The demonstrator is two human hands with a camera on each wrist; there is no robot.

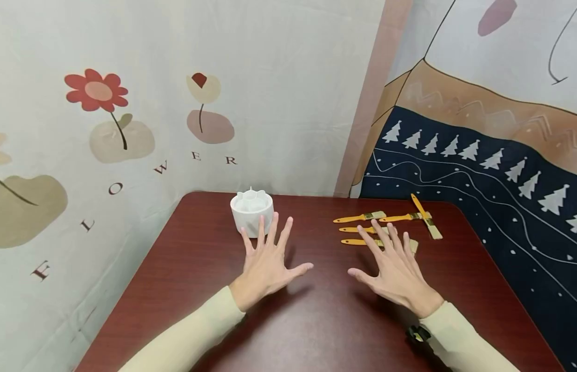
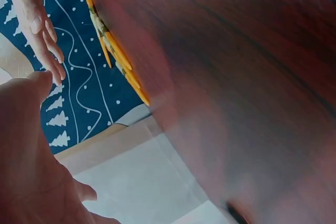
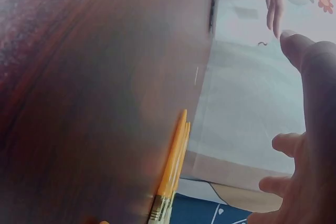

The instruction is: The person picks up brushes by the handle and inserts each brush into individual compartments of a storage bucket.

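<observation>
My left hand (image 1: pixel 266 262) is held over the table with its fingers spread, palm down and holding nothing. Just beyond its fingertips stands a white round pot (image 1: pixel 244 221) with a petal-shaped rim inside. On the other side, my right hand (image 1: pixel 400 271) is spread the same way, and nothing is in it. Its fingers overlap several paintbrushes (image 1: pixel 358 242) with yellow handles and pale bristles in the head view. One paintbrush (image 1: pixel 420 209) lies slanted across another at the far right. Seen from the right wrist, yellow brush handles (image 3: pixel 172 161) lie below the hand.
The dark red wooden table (image 1: pixel 297 330) has rounded far corners. Behind it hangs a pale curtain (image 1: pixel 288 103) with printed flowers and letters. To the right is a navy cloth (image 1: pixel 455 170) with white trees. A dark band (image 1: pixel 418 334) sits at the right wrist.
</observation>
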